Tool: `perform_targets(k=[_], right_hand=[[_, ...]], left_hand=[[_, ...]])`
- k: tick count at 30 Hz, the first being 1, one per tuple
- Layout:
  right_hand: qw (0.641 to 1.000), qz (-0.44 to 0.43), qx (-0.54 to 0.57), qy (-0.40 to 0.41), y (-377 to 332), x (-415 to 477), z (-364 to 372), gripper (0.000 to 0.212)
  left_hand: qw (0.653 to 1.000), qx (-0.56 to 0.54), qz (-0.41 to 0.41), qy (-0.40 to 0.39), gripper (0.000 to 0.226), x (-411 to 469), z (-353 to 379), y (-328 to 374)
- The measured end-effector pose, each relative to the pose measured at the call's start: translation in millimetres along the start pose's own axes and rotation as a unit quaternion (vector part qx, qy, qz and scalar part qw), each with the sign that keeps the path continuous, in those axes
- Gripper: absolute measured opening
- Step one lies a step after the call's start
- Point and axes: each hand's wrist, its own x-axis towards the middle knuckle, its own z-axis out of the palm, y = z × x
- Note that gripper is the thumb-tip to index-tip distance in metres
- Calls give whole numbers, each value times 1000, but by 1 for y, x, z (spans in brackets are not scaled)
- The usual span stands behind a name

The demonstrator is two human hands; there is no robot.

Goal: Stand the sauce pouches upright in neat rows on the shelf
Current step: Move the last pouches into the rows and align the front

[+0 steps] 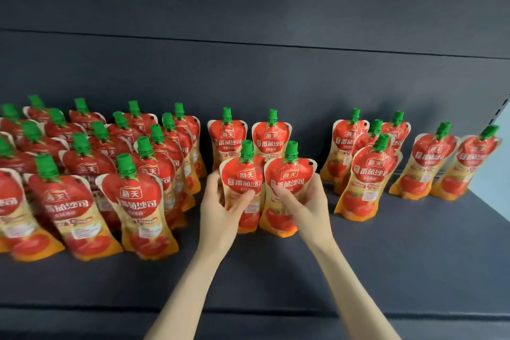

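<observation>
Dark shelf fills the lower half of the frame, dark back wall above it. Red-and-yellow sauce pouches with green caps stand all along it.

Left hand comes up from bottom centre and grips the left pouch: thumb across the front, fingers curled round its left edge. Right hand grips the right pouch the same way, thumb on the front, fingers wrapped round the right edge. Both held pouches are upright at centre frame, side by side, edges touching or nearly so. Their bases sit low at the shelf surface; cannot tell if they rest on it.

Just behind them stands a back pair, two pouches upright, labels forward, close to the wall, lined up with the held ones.

Left block: many pouches packed in rows across the left of the frame, front to back, caps up, running off the left edge.

Right group: about six pouches at right of centre and far right, loosely spaced, not in straight rows, several leaning. A bare gap of shelf separates this group from the held pouches.
</observation>
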Motion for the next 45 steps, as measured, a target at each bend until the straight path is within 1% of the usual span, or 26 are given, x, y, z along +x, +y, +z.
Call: perform_targets(k=[2,4,8,10,12,16,18,22,24,28,34,37,41,45], right_hand=[[1000,21,-16,2,12,-9,-1,34],[999,14,-29,17,18,-12,-2,31],[997,6,-54,46,25,-8,2,31],[996,8,-65,62,26,-1,8,33],[994,3,-82,73,28,4,14,35],[990,19,-118,69,39,-4,16,38],[988,30,-134,64,45,-10,12,40],[982,31,-174,66,47,-10,9,44],[979,26,-185,76,46,-6,12,45],[976,25,-202,73,48,8,21,44],[974,34,-218,52,53,28,25,44],[973,43,-220,48,55,34,27,44],[973,41,-224,43,58,37,28,46],[969,36,-241,48,64,37,24,47]], left_hand=[[1000,10,-22,4,30,-8,-8,-18],[1000,9,-25,9,21,-7,-15,-26],[1000,12,-11,9,16,2,-21,-27],[1000,8,-20,8,18,8,-23,-28],[999,13,-32,6,25,10,-23,-32],[996,69,-49,-2,54,4,-17,-43],[993,109,-53,8,61,3,-13,-46],[988,149,-34,20,61,7,-11,-48],[987,154,-37,26,60,10,-12,-48],[987,152,-35,40,60,22,-13,-50],[989,123,-60,51,61,37,-9,-55],[989,126,-67,47,62,43,-8,-57],[987,147,-53,42,62,47,-8,-62],[983,162,-59,62,70,44,-6,-63]])
